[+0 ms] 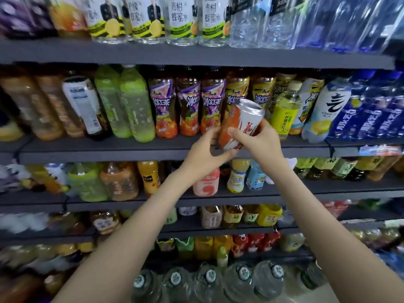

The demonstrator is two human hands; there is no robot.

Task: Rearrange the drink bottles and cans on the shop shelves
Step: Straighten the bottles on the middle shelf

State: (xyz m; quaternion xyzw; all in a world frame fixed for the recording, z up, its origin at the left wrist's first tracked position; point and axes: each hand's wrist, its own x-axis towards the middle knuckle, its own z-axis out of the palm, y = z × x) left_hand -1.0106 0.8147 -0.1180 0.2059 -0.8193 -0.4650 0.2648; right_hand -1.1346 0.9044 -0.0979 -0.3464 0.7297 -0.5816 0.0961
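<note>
Forearms reach up from six o'clock; left grip and right grip both clasp the tilted orange can before the iced-tea bottles; stand it upright before seating it on the shelf

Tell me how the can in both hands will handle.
The can looks metallic, so probably stiff to grip. Its smooth round wall could slip, or roll if laid down. Held tilted, it may tip if released.
</note>
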